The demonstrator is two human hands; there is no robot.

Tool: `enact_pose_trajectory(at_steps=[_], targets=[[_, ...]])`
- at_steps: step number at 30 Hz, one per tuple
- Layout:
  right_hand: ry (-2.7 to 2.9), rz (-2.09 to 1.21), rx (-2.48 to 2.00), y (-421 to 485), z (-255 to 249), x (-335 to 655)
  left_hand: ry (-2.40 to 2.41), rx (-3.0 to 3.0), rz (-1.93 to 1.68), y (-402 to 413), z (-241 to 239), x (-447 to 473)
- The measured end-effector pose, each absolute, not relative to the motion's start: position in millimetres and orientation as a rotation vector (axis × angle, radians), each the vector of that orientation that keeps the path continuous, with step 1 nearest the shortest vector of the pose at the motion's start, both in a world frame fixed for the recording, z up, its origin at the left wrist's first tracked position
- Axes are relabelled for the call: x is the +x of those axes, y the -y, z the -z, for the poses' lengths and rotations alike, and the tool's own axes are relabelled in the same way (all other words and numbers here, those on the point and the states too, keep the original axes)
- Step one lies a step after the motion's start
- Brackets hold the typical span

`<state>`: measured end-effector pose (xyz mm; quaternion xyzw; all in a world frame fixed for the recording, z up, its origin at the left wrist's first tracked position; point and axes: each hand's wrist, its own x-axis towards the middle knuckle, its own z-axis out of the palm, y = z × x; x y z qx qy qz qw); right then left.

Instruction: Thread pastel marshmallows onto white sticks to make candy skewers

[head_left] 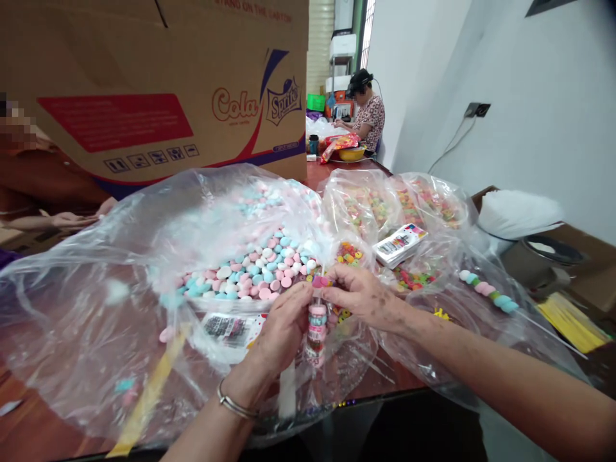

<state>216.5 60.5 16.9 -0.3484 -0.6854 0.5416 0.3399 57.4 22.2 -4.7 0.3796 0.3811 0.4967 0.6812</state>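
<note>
We see both hands together at the upper, far end of a wrapped candy stack (316,337). The right hand (359,296) pinches a small pink piece (321,282) between thumb and finger; the left hand (286,324) closes on the stack's neck just beside it, though its exact finger contact is partly hidden. The step appears to be securing this end. To do it well, we should keep the left hold steady, gather the film evenly around the stick, and draw the pink piece snug without crushing the topmost candy.

The stack stands roughly in line with our view, at the near middle of the table (12,427). We note pink, blue and white rounds under clear film, with a printed label around the middle; the lettering is too small to read.

Farther out, to the left, lies a large clear bag of pastel candies (255,273), with printed packets (231,328) at its near side. To the right we find bags of ring-shaped candies (409,205), a packet stack (400,244) and an unwrapped candy skewer (488,292). A carton (158,77) stands at the far left; a co-worker (373,122) sits beyond.
</note>
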Motion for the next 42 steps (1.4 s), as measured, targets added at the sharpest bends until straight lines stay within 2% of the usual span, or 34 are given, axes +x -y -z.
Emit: enact_pose_trajectory(at_steps=[6,8,12,14,19,22,23,25,28,31,35,38,42], targets=[[1.694,-1.746,-0.615,-63.9,-7.9,223.0,-1.003,0.831,-0.943,-15.8,-5.2,51.0],[1.889,-1.604,-0.576,-65.8,-5.1,226.6,-1.001,0.823,-0.807,-15.5,-8.5,50.4],[2.197,-0.985,-0.54,-67.3,-5.7,233.4,-0.878,0.727,-0.625,-17.9,-10.7,46.3],[2.281,-0.837,-0.504,-66.5,-7.8,235.1,-0.771,0.703,-0.577,-19.2,-7.9,42.1],[2.278,-0.832,-0.541,-63.6,-8.3,236.3,-0.697,0.787,-0.571,-19.5,1.9,34.3],[2.286,-0.89,-0.724,-60.2,-6.7,239.8,-0.806,0.812,-0.571,-18.4,1.9,35.3],[2.316,-0.805,-0.794,-58.1,-6.6,241.7,-0.842,0.831,-0.588,-18.1,1.4,36.3],[2.377,-0.422,-0.833,-51.8,-7.6,246.1,-0.874,0.882,-0.629,-18.0,1.1,38.7],[2.43,0.198,-0.632,-40.0,-10.7,251.3,-0.854,0.917,-0.676,-17.5,2.8,42.8],[2.514,0.461,-0.437,-31.1,-12.7,253.3,-0.867,0.902,-0.638,-14.1,2.9,46.3],[2.612,0.485,-0.357,-25.9,-12.5,256.0,-0.931,1.028,-0.447,-8.3,-2.9,46.7],[2.689,0.409,-0.456,-22.9,-11.6,257.3,-1.068,1.445,-0.399,-8.2,-5.6,48.6],[2.683,0.202,-0.722,-21.4,-12.0,256.5,-1.122,2.14,-0.673,-9.7,-1.6,58.1]])
